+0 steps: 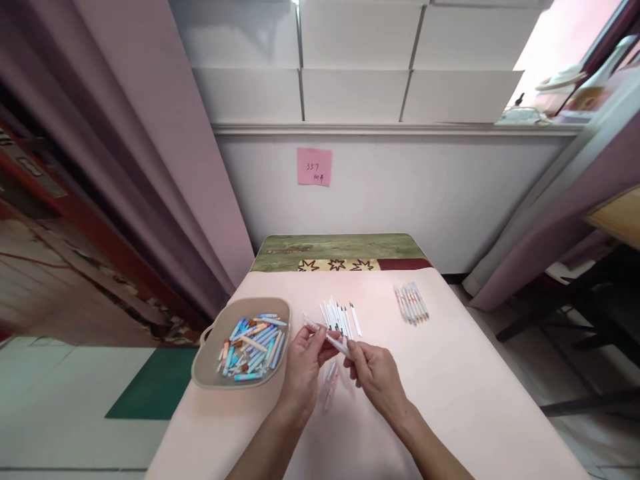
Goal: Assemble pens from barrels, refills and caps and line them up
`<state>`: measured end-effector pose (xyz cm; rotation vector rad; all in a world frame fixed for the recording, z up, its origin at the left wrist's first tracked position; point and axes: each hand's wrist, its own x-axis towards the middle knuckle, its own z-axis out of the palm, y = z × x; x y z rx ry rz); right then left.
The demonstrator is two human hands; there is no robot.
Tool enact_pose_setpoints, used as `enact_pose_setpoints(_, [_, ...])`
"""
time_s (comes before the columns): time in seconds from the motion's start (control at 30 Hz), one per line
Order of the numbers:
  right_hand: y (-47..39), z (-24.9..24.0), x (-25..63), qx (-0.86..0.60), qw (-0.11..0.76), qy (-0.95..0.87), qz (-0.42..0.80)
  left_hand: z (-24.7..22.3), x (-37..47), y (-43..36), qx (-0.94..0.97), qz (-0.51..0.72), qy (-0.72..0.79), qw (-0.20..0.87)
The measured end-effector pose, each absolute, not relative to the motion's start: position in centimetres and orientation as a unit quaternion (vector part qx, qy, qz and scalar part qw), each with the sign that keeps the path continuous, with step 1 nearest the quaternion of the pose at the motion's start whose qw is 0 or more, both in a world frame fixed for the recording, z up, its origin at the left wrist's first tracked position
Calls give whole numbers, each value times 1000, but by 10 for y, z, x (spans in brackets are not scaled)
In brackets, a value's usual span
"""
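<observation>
My left hand [306, 353] is closed around a clear plastic pen part [311, 323], whose end sticks out past the fingertips. A whitish pen barrel [340, 346] slants between the hands, its lower end pinched in the fingers of my right hand [373, 373]. Whether the two parts are joined is hidden by the fingers. Just beyond my hands lies a loose bunch of thin white pen refills [334, 312], some with dark tips. Below them on the pink table cover, several transparent pen pieces [329, 387] lie partly behind my left hand.
A beige basket [200, 363] with blue, peach and brown pen parts stands on the left. To the right lies a row of clear pens [411, 303] side by side. The pink-covered table [450, 413] reaches toward a wall bearing a pink note [315, 167].
</observation>
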<state>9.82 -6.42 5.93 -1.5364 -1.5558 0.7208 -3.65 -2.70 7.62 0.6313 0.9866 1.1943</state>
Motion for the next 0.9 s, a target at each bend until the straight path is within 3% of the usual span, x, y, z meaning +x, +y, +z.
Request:
enact_pose_setpoints(0.17, [-61, 59, 95, -611, 440, -625, 206, 70, -39, -24, 309, 522, 471, 640])
enact_pose_setpoints(0.23, [-61, 58, 95, -602, 453, -615, 232, 69, -39, -23, 315, 512, 468, 648])
enact_pose_setpoints(0.3, [-59, 55, 95, -583, 474, -570, 332, 69, -40, -21, 325, 501, 460, 657])
enact_pose_setpoints(0.37, [-58, 51, 97, -529, 482, -480, 507, 72, -41, -20, 347, 487, 448, 664])
enact_pose_setpoints(0.43, [-56, 47, 99, -452, 458, -366, 672, 74, -43, -19, 374, 472, 434, 670])
enact_pose_setpoints(0.5, [-55, 42, 102, -403, 431, -287, 754, 73, -44, -18, 398, 458, 428, 670])
enact_pose_setpoints(0.6, [-55, 40, 106, -412, 454, -305, 729, 66, -43, -18, 424, 444, 452, 647])
enact_pose_setpoints(0.73, [-60, 35, 112, -483, 496, -428, 581, 50, -34, -21, 442, 426, 480, 626])
enact_pose_setpoints(0.9, [-64, 11, 125, -557, 443, -478, 516, 40, -24, -23, 452, 398, 490, 630])
